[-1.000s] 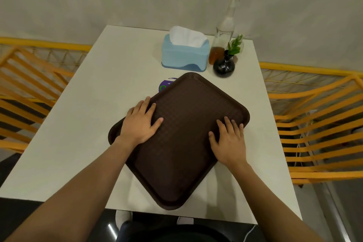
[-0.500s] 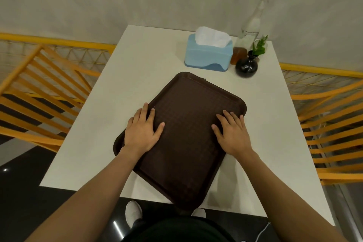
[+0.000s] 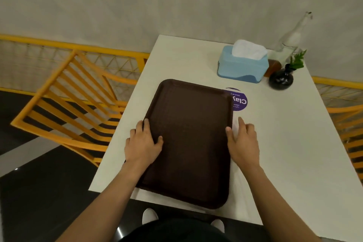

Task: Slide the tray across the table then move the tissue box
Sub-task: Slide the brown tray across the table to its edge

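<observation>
A dark brown tray (image 3: 192,139) lies lengthwise on the left half of the white table (image 3: 284,143), its near end over the front edge. My left hand (image 3: 143,143) grips the tray's left rim, thumb on top and fingers along the outside. My right hand (image 3: 242,143) is beside the right rim with fingers spread on the table; only the thumb touches the tray. The light blue tissue box (image 3: 242,66), with a white tissue sticking up, stands at the back of the table, apart from the tray.
A glass bottle (image 3: 290,43) and a small black vase (image 3: 281,79) with a green sprig stand right of the tissue box. A round purple sticker (image 3: 239,101) shows by the tray's far right corner. Orange slatted chairs (image 3: 74,100) flank the table.
The tray has turned from diagonal to lengthwise and slid left, uncovering the purple sticker. Both hands moved from flat on the tray to its side rims.
</observation>
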